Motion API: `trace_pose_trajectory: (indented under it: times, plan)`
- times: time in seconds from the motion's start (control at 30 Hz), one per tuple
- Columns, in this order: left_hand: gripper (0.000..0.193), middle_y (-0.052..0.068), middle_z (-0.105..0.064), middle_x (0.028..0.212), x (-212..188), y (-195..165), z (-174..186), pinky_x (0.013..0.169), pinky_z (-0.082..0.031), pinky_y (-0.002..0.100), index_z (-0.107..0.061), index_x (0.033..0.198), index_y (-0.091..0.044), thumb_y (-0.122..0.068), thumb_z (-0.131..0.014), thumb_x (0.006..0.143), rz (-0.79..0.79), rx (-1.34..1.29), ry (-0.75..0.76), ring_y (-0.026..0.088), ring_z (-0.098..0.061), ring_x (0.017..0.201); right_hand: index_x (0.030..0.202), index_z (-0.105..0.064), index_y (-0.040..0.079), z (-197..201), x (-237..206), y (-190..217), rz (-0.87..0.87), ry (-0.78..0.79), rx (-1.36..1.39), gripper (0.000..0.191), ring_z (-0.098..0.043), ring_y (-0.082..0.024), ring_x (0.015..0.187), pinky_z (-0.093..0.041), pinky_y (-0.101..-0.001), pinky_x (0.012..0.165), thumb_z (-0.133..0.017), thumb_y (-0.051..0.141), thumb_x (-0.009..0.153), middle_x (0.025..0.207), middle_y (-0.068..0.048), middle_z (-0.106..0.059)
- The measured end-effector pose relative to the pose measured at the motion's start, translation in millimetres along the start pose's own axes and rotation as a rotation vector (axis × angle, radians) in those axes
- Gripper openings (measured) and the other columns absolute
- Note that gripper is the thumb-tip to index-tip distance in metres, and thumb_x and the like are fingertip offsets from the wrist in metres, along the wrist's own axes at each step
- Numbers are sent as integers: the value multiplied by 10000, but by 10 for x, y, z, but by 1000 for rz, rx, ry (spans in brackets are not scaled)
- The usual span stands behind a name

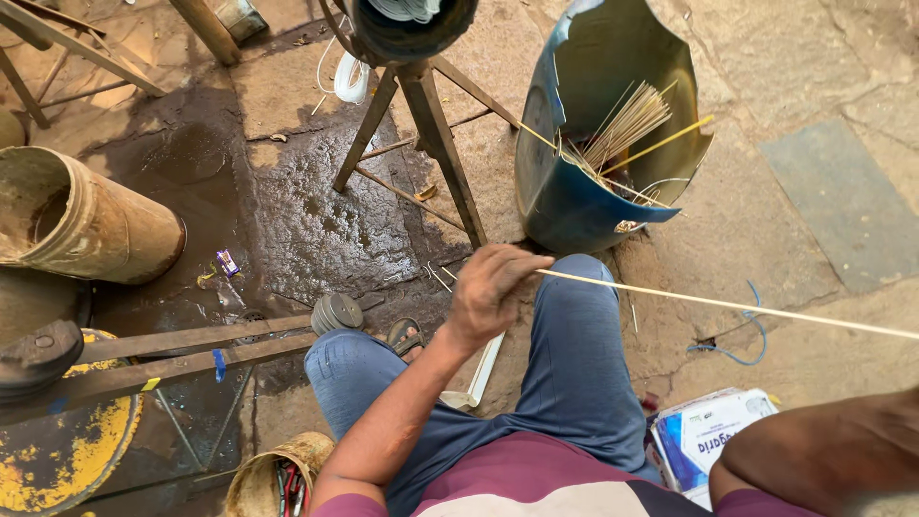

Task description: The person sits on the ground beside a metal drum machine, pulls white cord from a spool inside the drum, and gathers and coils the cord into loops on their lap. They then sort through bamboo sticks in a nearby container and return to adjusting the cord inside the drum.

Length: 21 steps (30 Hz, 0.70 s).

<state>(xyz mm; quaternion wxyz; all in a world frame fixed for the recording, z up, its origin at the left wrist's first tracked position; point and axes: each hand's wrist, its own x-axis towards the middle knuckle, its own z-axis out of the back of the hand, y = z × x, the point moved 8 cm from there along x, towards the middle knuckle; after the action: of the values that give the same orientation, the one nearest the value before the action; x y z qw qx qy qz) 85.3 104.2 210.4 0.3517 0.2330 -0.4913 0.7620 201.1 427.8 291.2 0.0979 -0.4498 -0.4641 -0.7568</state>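
Far left, a worn tan cylinder (81, 218) lies on its side on the wet stone floor (316, 230), with a yellow metal disc (57, 450) below it and two dark bars (182, 352) running toward the seated person's knee. Moving in, a small woven basket (278, 479) sits by the person's thigh, and a wooden tripod stand (421, 134) rises just ahead. Now the centre: the person's left hand (490, 287) hovers over the knee, fingers pinched narrow on one end of a long thin pale stick (728, 304). That stick runs out to the right, nearly level, past the frame's edge. It looks very light and springy, stiff along its length yet likely to snap if bent hard, and smooth enough to slide through a loose pinch; a light hold near the end, as here, with a second grip farther along, seems the safest way to steady it. Behind it, a cut-open blue drum (574, 206) holds a bundle of similar sticks (627, 124), tilted and fanned out. Farther right, a blue wire (742, 354) curls on the stone and a white-and-blue packet (708, 438) lies by the hip. At the lower right only the right forearm (823, 450) shows; the right hand itself is out of view.
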Motion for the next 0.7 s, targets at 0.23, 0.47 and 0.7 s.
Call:
trace_pose_trajectory:
  times: [0.23, 0.47, 0.7]
  plan:
    - [209, 49, -777, 1119, 208, 157, 391, 923, -577, 380, -747, 1184, -111, -59, -644, 1009, -62, 71, -14, 221, -748, 1019, 1104, -687, -62, -839, 115, 265, -163, 251, 128, 158, -743, -219, 902, -614, -265, 809, -772, 35, 1013, 992, -198, -724]
    - [838, 250, -477, 1510, 1340, 484, 958, 869, -609, 420, -348, 1548, 18, -419, -751, 957, 43, 696, -211, 379, -715, 1063, 1093, -686, 7, -1205, 716, 1101, 407, 73, 87, 101, -785, -260, 943, -651, -317, 858, -736, 93, 1111, 1031, -202, -750]
    - [765, 197, -528, 1496, 1474, 896, 854, 551, -595, 314, -339, 1560, -15, -391, -738, 1027, 65, 956, -195, 256, -709, 775, 1128, -700, 30, -2187, 1108, 1346, 650, 247, -95, 99, -759, -241, 1033, -627, -322, 879, -783, 58, 1081, 1087, -96, -754]
